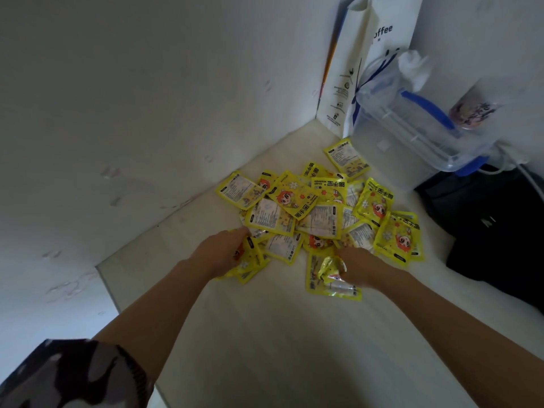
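Observation:
A heap of several yellow hand-warmer packets (318,213) lies on the white tabletop (265,334) near the wall corner. My left hand (220,251) is at the heap's near-left edge, its fingers curled round a few yellow packets (250,260). My right hand (357,266) is at the near-right edge and grips a crumpled yellow packet (331,267), with another packet lying flat beneath it. Both fingertips are partly hidden by packets.
A white paper bag (353,69) stands in the corner. Beside it sits a clear plastic box with blue handle (418,119) and a tin (471,113) on top. A black bag (494,231) lies at the right. White walls close off the left and back.

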### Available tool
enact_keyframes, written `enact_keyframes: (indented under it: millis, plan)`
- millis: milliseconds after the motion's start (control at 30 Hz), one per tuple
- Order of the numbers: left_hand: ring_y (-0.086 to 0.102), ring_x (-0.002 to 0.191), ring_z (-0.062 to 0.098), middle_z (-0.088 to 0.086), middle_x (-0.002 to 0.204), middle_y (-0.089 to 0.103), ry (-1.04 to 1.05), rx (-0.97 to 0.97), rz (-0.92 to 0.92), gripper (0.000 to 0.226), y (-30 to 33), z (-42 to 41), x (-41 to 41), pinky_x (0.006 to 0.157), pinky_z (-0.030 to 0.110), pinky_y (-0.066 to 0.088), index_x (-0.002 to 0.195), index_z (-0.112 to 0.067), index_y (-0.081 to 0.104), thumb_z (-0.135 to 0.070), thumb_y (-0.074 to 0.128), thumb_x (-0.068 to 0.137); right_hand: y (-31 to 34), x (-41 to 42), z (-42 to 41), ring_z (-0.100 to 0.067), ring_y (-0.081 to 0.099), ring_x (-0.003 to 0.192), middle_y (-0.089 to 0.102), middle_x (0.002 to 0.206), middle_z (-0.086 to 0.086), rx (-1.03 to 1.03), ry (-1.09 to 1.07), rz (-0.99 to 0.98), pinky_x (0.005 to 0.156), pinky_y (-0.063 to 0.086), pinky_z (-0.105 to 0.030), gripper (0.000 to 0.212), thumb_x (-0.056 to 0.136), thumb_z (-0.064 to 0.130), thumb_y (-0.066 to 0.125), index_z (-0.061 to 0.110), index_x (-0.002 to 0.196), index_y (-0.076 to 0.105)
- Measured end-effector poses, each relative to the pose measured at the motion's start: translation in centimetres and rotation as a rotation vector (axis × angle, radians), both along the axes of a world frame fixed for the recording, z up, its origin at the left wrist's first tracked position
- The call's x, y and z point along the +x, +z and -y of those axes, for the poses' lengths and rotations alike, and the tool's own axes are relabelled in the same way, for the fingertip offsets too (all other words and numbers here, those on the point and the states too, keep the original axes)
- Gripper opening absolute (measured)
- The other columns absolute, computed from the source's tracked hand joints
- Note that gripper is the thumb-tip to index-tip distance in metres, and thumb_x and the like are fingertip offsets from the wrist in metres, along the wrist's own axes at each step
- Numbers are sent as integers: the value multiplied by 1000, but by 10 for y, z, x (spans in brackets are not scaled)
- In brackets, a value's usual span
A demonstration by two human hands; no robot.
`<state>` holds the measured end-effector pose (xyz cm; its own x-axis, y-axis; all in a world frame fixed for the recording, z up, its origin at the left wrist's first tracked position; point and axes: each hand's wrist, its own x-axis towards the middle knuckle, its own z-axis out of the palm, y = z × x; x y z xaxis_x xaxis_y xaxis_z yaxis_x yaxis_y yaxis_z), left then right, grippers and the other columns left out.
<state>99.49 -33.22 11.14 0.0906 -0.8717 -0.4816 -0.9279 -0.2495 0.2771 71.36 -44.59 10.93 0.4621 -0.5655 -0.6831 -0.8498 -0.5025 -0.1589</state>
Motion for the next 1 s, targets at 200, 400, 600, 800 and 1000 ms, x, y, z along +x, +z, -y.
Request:
enact_keyframes:
  millis: [200, 400, 600, 800, 1000]
  plan:
    - [51, 104, 26, 7, 114, 57, -239, -39, 211, 37, -3, 10, -7, 77, 36, 44, 126, -19, 44, -14, 50, 90, -12, 0, -16, -34, 50, 114, 55, 116, -11, -92, 34, 6, 86, 51, -42, 17, 88, 24, 58, 13, 100, 55]
    - [45, 114, 25, 4, 134, 43, -367, -132, 298, 41, -11, 8, -9, 73, 31, 34, 131, -16, 42, -15, 51, 91, -18, 3, -28, -33, 43, 111, 47, 124, -11, -372, 135, 59, 90, 43, -41, 31, 82, 18, 64, 10, 111, 58]
    - [44, 126, 27, 5, 135, 49, -445, -261, 283, 40, -14, 9, -9, 93, 38, 42, 126, -14, 51, -13, 60, 86, -19, 3, -33, -36, 38, 122, 45, 129, -10, -403, 116, 110, 99, 34, -45, 33, 83, 18, 62, 16, 115, 58]
    - [64, 87, 27, 6, 100, 64, -398, -307, 263, 50, -16, 3, -7, 71, 36, 52, 104, -14, 62, -10, 82, 58, -16, 0, -35, -38, 47, 111, 53, 118, -13, -429, 128, 107, 92, 39, -48, 35, 79, 18, 67, 15, 113, 58]
    - [62, 95, 27, 3, 109, 60, -235, -289, 263, 50, -18, -9, -10, 94, 42, 45, 121, -17, 52, -19, 71, 75, -11, 5, -39, -35, 53, 101, 60, 108, -9, -455, 78, 49, 86, 44, -49, 61, 69, 26, 79, 16, 122, 50]
